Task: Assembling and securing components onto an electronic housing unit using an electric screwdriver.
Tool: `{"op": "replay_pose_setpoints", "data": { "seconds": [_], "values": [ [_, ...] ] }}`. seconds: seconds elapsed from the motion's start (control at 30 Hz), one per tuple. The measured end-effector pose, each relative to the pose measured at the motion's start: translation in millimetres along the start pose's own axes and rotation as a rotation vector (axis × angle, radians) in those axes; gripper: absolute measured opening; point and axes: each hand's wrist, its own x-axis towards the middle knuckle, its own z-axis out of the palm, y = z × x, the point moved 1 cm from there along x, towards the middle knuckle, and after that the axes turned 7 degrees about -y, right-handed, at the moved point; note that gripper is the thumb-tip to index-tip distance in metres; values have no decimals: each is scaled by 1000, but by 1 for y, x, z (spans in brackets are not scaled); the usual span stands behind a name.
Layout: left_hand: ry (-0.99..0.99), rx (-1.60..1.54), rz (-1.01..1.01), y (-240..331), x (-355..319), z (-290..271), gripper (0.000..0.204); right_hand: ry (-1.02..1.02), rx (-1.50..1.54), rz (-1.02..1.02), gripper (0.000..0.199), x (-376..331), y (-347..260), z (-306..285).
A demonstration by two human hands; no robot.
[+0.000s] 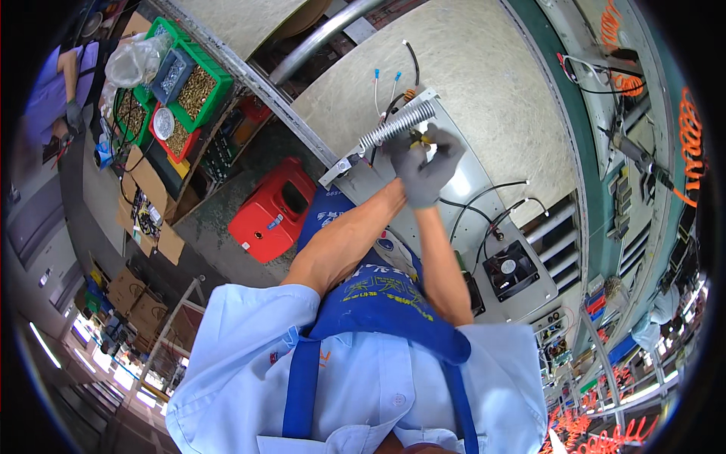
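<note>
My two hands, in grey gloves, meet over a grey metal panel [473, 178]. My left hand [406, 160] and my right hand [444, 147] press together, fingers closed around a small yellow and black part [417, 138]. The part sits just below a silver finned heat sink [395, 125] at the panel's upper edge. Black wires [412, 64] and thin white leads with blue ends [376, 74] rise from behind the heat sink. Which fingers carry the part is hidden by the gloves.
A black fan [511, 268] and black cables [484, 198] lie on the panel to the right. A red box [272, 208] stands left. Green bins [198, 85] and a red bin [178, 138] hold screws. Orange coiled hoses [692, 144] hang right. Another person [64, 87] stands at the upper left.
</note>
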Motion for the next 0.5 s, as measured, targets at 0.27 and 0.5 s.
{"op": "replay_pose_setpoints", "data": {
  "seconds": [0.27, 0.5],
  "values": [
    [419, 987, -58, 4, -15, 60, 8, 186, 368, 1065, 6, 108, 126, -17],
    [312, 1276, 406, 10, -11, 53, 11, 33, 16, 216, 15, 14, 21, -9]
  ]
}}
